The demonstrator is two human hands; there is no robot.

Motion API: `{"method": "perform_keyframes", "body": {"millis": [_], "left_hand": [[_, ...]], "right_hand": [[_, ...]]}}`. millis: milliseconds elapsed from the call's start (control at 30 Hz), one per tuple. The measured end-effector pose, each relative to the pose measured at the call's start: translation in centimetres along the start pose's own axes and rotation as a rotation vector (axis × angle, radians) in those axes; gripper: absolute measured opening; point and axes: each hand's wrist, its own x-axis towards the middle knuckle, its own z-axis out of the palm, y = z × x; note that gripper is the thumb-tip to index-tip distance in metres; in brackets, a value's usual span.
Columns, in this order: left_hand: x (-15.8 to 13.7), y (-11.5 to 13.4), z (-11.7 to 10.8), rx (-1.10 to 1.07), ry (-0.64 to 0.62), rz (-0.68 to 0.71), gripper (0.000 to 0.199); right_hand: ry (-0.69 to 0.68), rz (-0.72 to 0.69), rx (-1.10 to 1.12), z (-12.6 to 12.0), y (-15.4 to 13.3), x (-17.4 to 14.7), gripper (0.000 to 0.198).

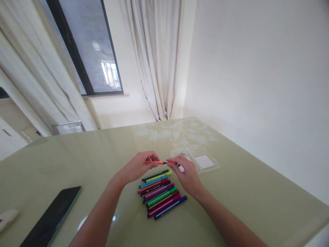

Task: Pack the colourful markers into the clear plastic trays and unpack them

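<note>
Between my hands is an orange felt-tip pen, held level above the table. My left hand pinches its barrel. My right hand grips the orange cap at the other end. A dark nib section shows between barrel and cap; whether the cap still touches it I cannot tell. Just below lies a row of several capped felt-tip pens side by side, with a dark green pen at the far end and a blue pen nearest me.
A clear plastic case lies opened behind my right hand, with a white card in it. At the left are a dark phone or tablet and a white object, partly cut off. A wall borders the table's right side.
</note>
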Motion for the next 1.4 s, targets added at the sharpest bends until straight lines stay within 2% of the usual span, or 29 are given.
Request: {"method": "perform_keyframes", "body": {"millis": [200,333,500,767,967,1067,1167,1233,1300,1400], "left_hand": [[0.0,0.3,-0.1,-0.082,0.0,0.005,0.021],[0.0,1.1,0.3,-0.083,-0.003,0.008,0.017],[0.3,2.2,1.8,-0.09,0.118,0.015,0.015],[0.8,2.5,3.9,-0.055,0.278,0.07,0.013],[0.3,4.4,3.3,0.078,0.274,0.127,0.021],[0.0,3.9,2.7,0.189,0.278,0.107,0.026],[-0.6,1.2,2.8,0.348,0.293,-0.033,0.029],[-1.1,-1.1,3.5,0.44,0.285,-0.125,0.027],[-1.6,-2.9,4.5,0.47,0.277,-0.168,0.026],[-2.4,-4.1,6.3,0.509,0.287,-0.205,0.038]], "right_hand": [[0.043,0.053,0.113,0.0,-0.3,0.1,0.016],[0.058,0.184,0.241,0.3,-0.4,0.0,0.014],[0.108,0.296,0.364,-0.1,0.0,0.4,0.017],[0.127,0.25,0.384,-1.1,0.3,0.4,0.017],[0.059,0.195,0.38,-2.0,0.5,1.3,0.028],[0.114,0.194,0.278,-3.5,2.5,2.0,0.039],[0.155,0.271,-0.051,-5.0,5.7,2.2,0.033],[0.099,0.324,-0.31,-5.6,7.8,2.0,0.025],[-0.015,0.386,-0.481,-5.8,9.2,1.7,0.024],[-0.122,0.422,-0.554,-5.6,10.0,1.3,0.026]]}}
